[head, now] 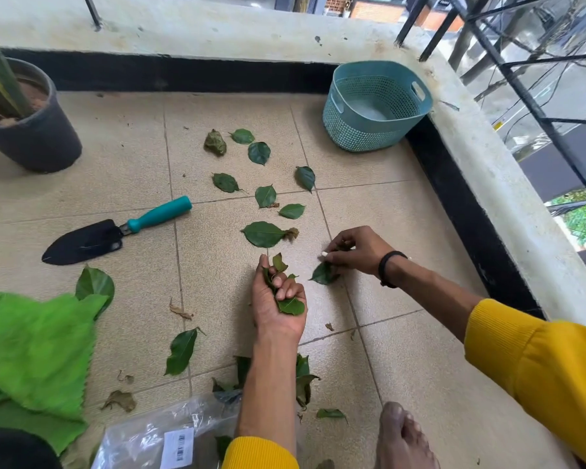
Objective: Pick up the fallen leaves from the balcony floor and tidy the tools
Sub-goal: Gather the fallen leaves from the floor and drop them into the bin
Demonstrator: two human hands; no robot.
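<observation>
Head | left hand (278,299) fingers curled round green leaves (290,304) | right hand (356,252) fingers pinching dark leaf (322,274)

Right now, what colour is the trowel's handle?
Teal, on the trowel handle, with a black blade; head view.

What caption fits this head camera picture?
Left hand holds a bunch of leaves while the right hand pinches another leaf.

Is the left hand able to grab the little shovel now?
Probably not easily: the left hand is already gripping a bunch of leaves. The floor between it and the shovel looks free, though.
</observation>
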